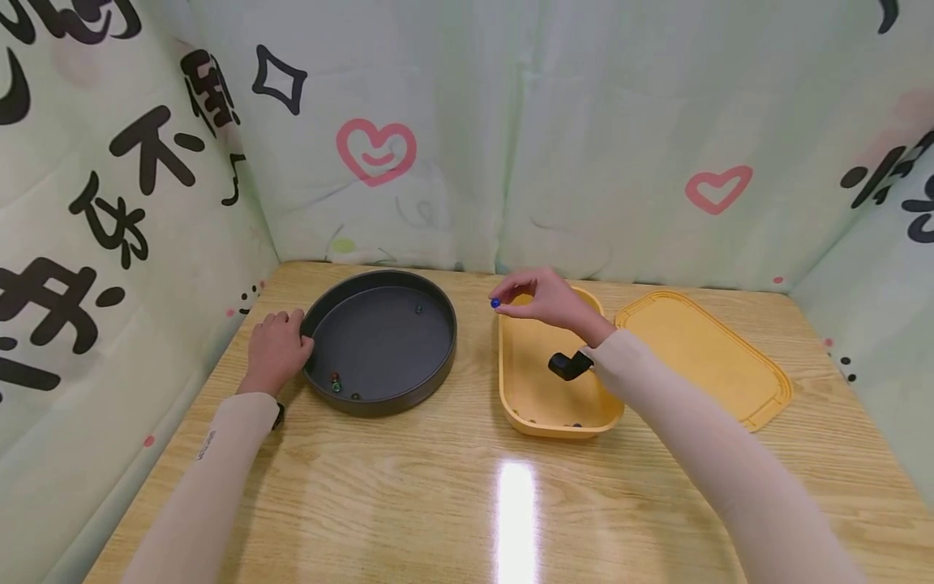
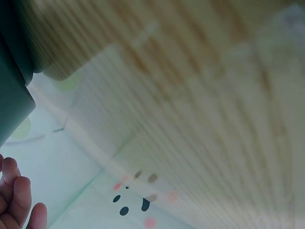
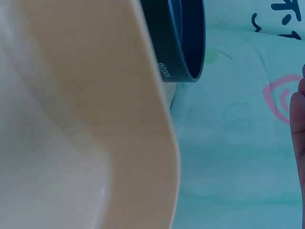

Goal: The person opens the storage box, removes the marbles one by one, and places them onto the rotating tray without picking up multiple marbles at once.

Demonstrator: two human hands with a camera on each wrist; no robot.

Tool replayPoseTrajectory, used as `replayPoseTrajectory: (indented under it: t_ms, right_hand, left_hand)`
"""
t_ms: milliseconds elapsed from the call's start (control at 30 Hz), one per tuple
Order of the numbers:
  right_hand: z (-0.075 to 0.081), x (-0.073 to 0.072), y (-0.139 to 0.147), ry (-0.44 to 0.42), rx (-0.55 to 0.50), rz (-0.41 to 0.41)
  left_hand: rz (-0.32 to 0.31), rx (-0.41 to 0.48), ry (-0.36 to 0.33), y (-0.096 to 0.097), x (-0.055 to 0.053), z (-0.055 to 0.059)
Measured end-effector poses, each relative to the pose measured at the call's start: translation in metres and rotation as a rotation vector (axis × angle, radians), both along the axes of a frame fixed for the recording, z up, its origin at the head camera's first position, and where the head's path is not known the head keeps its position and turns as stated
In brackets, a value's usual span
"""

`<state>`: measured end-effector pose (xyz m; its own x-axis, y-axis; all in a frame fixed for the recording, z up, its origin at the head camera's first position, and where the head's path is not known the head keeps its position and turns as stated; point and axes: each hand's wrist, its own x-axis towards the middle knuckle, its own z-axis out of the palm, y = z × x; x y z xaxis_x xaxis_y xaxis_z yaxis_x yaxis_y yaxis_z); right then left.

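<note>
My right hand (image 1: 543, 300) pinches a small blue bead (image 1: 495, 302) between thumb and fingertips. It is above the far left rim of a yellow plastic box (image 1: 511, 389), with a few tiny dark pieces on its floor. My left hand (image 1: 277, 347) rests at the left rim of a round black pan (image 1: 387, 341), fingers loosely bent. Several small beads (image 1: 336, 383) lie in the pan, mostly near its front left. In the left wrist view, fingers (image 2: 19, 193) show beneath the pan's dark wall (image 2: 12, 90). The right wrist view shows the box wall (image 3: 143, 119) up close.
A yellow lid (image 1: 693, 349) lies flat to the right of the box, under the right sleeve's line of reach. The wooden table (image 1: 379, 495) meets printed curtains (image 1: 452, 162) at its back and sides. A black wrist camera (image 1: 569, 365) hangs below the right wrist, over the box.
</note>
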<state>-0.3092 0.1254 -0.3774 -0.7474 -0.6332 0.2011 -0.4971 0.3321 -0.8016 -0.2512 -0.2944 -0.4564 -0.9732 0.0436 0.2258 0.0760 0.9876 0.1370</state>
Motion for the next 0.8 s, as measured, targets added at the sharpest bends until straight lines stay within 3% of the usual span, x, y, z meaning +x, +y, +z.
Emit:
replayPoseTrajectory:
  t_ms: [233,500,800]
  right_hand:
    - [0.008,-0.010,-0.024,0.021,-0.014,-0.019]
    - [0.011,-0.020,-0.060,0.037,-0.039,0.028]
    - [0.002,-0.028,-0.099,-0.007,0.005,0.069]
  left_hand:
    - [-0.005,0.008,0.015,0.000,0.001,0.000]
    - [-0.013,0.004,0.048,-0.001,0.002,0.002]
    - [-0.011,-0.003,0.034,0.002,0.005,0.004]
